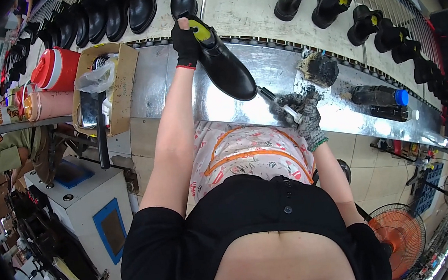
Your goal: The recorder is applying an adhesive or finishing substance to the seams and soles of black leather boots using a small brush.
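Black shirt (254,208) spans the person's front; beyond, the left hand (184,45) has fingers gripping a boot (226,73), the right hand (307,120) fingers curled around a slim tool (292,114).

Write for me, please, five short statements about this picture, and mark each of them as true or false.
1. The black-gloved left hand holds a shiny black ankle boot with yellow lining. True.
2. The right hand is bare. False: it wears a grey knitted glove with dark stains.
3. A thin black-and-white tool is in the right hand. True.
4. A red rounded jug with a white band stands to the right of the brown cardboard box. False: it stands to the left.
5. A plastic bottle with a blue cap lies on its side. True.
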A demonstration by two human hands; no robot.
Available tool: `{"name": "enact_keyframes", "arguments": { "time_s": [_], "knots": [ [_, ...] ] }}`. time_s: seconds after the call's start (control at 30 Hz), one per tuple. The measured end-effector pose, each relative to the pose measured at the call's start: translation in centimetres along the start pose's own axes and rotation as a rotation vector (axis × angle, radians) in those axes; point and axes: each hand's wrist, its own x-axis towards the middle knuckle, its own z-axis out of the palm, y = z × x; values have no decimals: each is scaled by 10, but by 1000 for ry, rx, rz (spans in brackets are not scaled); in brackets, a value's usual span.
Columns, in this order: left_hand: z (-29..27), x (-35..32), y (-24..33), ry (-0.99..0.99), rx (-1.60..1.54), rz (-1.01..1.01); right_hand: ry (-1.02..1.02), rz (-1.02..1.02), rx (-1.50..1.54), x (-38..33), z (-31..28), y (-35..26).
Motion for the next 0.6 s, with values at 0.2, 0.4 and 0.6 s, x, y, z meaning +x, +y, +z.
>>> {"name": "enact_keyframes", "arguments": {
  "time_s": [0.2, 0.4, 0.6],
  "knots": [
    [7, -9, 34, 39, 358, 167, 139, -36, 16, -12, 11, -10],
    [-9, -17, 46, 39, 531, 218, 283, -111, -2, -19, 24, -26],
    [-23, -42, 66, 43, 658, 274, 350, -170, -114, -19, 19, -27]
  ]
}}
